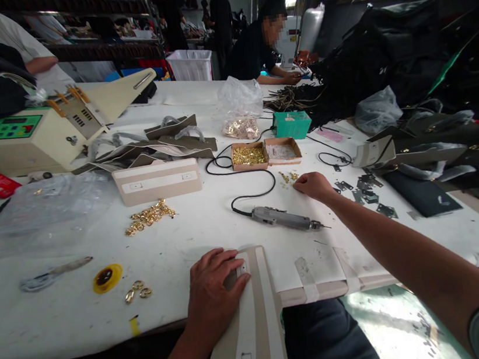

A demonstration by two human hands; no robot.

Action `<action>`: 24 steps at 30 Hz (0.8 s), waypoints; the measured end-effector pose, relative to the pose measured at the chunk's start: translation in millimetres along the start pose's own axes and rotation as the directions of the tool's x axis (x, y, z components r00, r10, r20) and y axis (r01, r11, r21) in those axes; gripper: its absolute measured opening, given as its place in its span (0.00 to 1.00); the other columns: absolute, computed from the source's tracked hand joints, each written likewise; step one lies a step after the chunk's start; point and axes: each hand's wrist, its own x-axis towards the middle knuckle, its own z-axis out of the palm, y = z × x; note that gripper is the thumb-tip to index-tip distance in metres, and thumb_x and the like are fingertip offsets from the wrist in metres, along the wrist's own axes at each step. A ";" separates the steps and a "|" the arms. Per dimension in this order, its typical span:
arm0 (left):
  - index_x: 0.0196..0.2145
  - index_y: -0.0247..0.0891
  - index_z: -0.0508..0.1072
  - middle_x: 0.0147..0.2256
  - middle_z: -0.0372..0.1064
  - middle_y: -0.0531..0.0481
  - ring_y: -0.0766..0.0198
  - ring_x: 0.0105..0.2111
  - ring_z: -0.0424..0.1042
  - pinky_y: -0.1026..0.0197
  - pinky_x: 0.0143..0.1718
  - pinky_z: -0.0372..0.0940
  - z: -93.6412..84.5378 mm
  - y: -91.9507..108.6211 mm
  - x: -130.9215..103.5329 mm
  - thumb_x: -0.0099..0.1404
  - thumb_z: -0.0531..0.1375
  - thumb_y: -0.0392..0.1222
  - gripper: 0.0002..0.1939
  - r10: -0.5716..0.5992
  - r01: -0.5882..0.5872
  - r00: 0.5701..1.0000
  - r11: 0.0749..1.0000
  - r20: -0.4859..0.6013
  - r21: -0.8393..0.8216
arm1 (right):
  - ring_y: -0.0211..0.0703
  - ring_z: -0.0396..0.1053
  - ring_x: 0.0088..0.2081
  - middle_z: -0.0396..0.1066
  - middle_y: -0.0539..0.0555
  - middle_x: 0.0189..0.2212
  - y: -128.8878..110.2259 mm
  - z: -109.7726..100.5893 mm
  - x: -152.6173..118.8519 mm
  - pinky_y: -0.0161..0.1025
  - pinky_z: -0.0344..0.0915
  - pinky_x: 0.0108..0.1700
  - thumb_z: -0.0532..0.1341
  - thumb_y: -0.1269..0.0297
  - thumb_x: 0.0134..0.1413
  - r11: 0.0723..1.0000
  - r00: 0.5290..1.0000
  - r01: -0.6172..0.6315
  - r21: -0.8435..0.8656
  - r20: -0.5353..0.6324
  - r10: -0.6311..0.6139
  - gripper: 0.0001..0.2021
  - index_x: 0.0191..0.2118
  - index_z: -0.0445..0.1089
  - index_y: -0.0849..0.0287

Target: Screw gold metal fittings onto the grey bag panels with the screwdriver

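A beige panel (pixel 258 318) with white strips lies over the table's front edge. My left hand (pixel 216 285) rests on its upper end, fingers spread beside a small fitting. My right hand (pixel 312 186) reaches out to the right of centre, fingers pinched at a few small gold pieces (pixel 286 178); what is between the fingertips is too small to make out. Between the hands lies a grey electric screwdriver (pixel 282 218), its tip pointing right. Behind it, a cardboard box (pixel 248 156) holds small gold parts, next to a box (pixel 283 151) with pale contents.
Gold rings (pixel 149 216) lie left of centre, near another beige panel (pixel 158 181) and yellow tape (pixel 107 277). Dark metal plates (pixel 366 188) are scattered rightward. A black cord joins the screwdriver toward a green box (pixel 292 125). A person (pixel 249 54) works across the table.
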 end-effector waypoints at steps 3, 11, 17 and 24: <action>0.44 0.50 0.82 0.53 0.79 0.53 0.45 0.58 0.70 0.39 0.58 0.63 0.5 0.1 -0.1 0.63 0.69 0.43 0.11 -0.003 0.003 1.000 1.000 0.000 0.005 | 0.43 0.73 0.31 0.80 0.52 0.31 -0.1 0.5 2.2 0.35 0.62 0.30 0.67 0.57 0.49 1.000 1.000 -0.031 0.008 0.008 0.030 0.10 0.34 0.82 0.55; 0.43 0.51 0.82 0.51 0.79 0.52 0.44 0.57 0.71 0.39 0.56 0.65 -0.7 1.8 0.5 0.61 0.69 0.42 0.11 -0.007 0.007 1.000 1.000 -0.010 0.012 | 0.39 0.70 0.26 0.78 0.51 0.26 0.0 0.2 7.5 0.33 0.62 0.28 0.70 0.57 0.48 0.999 0.999 -0.033 -0.002 0.027 0.033 0.12 0.38 0.81 0.56; 0.43 0.50 0.82 0.51 0.79 0.51 0.46 0.56 0.72 0.41 0.55 0.67 -0.6 -0.9 -0.4 0.61 0.69 0.41 0.12 0.040 -0.039 0.999 0.998 -0.026 0.046 | 0.43 0.74 0.33 0.81 0.51 0.34 -11.0 -4.2 -7.4 0.35 0.60 0.30 0.66 0.55 0.53 0.995 1.000 0.004 -0.104 -0.014 -0.006 0.10 0.38 0.82 0.51; 0.42 0.50 0.82 0.50 0.80 0.50 0.45 0.54 0.74 0.42 0.52 0.69 0.9 -2.3 0.4 0.60 0.69 0.41 0.12 0.084 -0.078 0.995 0.993 -0.063 0.090 | 0.46 0.74 0.40 0.81 0.51 0.40 -18.8 -11.7 -12.6 0.36 0.60 0.34 0.64 0.56 0.55 0.971 0.991 0.131 -0.199 0.028 -0.127 0.10 0.36 0.82 0.49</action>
